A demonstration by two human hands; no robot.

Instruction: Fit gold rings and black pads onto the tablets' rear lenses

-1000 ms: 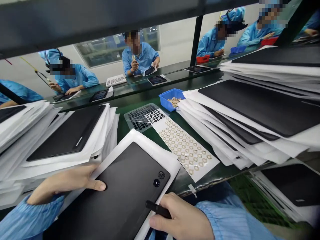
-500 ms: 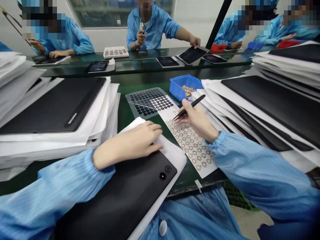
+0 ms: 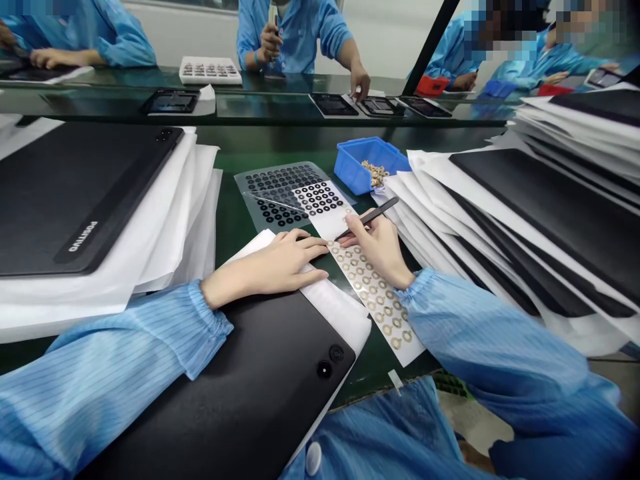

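Observation:
Dark tweezers (image 3: 373,215) are gripped in my right hand (image 3: 377,243), tips down at the upper left edge of a white sheet (image 3: 327,229). That sheet carries rows of gold rings (image 3: 383,312) and, at its far end, black rings (image 3: 319,198). My left hand (image 3: 273,265) lies open with fingers spread, palm down over the far end of a black tablet back cover (image 3: 235,373) and its white wrapping (image 3: 340,298). Its fingertips reach the sheet's left edge beside the tweezer tips. Two round camera openings show at the cover's right corner.
A clear sheet of black rings (image 3: 275,180) lies behind the white sheet. Beyond stands a blue bin (image 3: 353,167) of small gold parts. Stacked covers with white wrapping rise at left (image 3: 85,200) and right (image 3: 550,213). Co-workers sit across a raised ledge (image 3: 260,107).
My left fingers have stretched forward to the sheet's edge. The tweezer tips have moved to that same edge. Across the table, a co-worker has laid a dark panel down. The view has tilted down.

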